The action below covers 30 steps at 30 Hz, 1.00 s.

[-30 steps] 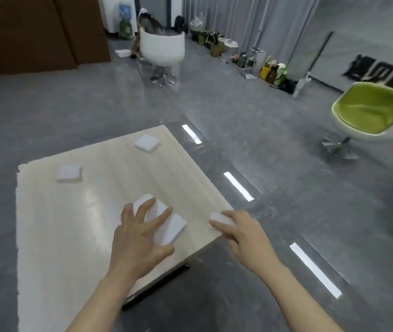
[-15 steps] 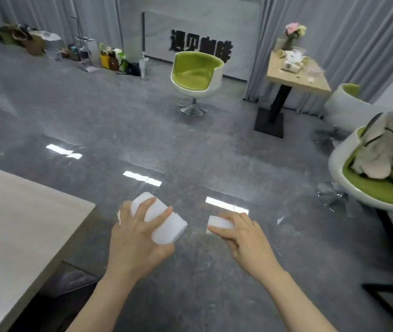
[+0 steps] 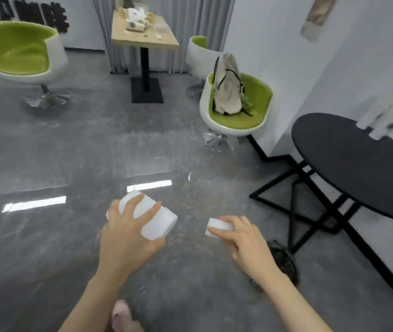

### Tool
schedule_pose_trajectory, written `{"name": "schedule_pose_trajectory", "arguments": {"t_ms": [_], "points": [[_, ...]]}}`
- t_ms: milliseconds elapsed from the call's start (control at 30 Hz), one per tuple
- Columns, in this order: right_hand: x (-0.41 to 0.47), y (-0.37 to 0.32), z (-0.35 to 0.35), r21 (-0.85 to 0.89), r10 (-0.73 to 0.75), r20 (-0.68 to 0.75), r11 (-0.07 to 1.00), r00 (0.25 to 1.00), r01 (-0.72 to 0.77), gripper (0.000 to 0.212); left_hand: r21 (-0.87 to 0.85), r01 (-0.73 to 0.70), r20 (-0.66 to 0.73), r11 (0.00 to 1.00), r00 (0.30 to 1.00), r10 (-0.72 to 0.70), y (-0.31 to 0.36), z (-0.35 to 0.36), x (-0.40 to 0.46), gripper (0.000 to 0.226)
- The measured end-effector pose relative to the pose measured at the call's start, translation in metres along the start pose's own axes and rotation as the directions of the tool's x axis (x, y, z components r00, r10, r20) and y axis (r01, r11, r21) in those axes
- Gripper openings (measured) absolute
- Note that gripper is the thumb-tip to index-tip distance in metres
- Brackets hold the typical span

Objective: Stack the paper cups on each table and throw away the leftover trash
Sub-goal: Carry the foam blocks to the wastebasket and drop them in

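Observation:
My left hand grips a stack of white paper cups lying on its side, held out over the grey floor. My right hand pinches a smaller white paper piece between thumb and fingers. Far ahead a wooden square table carries more cups and scraps of trash. On the black round table at the right lies some blurred white clutter.
A green-and-white chair with a beige bag stands ahead, another green chair at the far left. A dark bin sits on the floor under my right wrist, beside the black table's legs. Grey floor lies open between.
The view has swung right, away from the wooden table where my hands picked up the white items. Both hands keep their holds; the black round table and bin have come into view.

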State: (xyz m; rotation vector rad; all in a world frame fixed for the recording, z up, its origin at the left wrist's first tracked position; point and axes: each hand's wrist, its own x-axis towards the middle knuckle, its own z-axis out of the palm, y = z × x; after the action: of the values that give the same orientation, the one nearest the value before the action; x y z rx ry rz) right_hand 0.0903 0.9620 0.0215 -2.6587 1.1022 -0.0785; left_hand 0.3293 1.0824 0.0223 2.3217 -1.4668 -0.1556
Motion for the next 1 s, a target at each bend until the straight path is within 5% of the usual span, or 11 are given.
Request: {"name": "schedule_pose_trajectory", "arguments": {"t_ms": [200,400,800,1000], "points": [[-0.032,0.068,0.006,0.111,0.254,-0.058,0.963,0.966,-0.246,0.042,-0.068,-0.2,0.092,0.978,0.974,0.205,0.061,0.042,0.065,0.071],[-0.034,0.112,0.008,0.17,0.518,-0.116,0.851,0.847,-0.497,0.045,-0.122,-0.42,0.208,0.899,0.875,0.437,0.119,0.084,0.146,0.073],[-0.053,0.176,0.018,0.381,0.933,-0.098,0.356,0.345,-0.853,0.06,-0.214,-0.711,0.405,0.67,0.559,0.723,0.217,0.181,0.272,0.074],[-0.065,0.235,0.038,0.383,0.963,-0.044,0.262,0.266,-0.886,0.053,-0.198,-0.783,0.529,0.589,0.421,0.737,0.292,0.254,0.273,0.077]]}}
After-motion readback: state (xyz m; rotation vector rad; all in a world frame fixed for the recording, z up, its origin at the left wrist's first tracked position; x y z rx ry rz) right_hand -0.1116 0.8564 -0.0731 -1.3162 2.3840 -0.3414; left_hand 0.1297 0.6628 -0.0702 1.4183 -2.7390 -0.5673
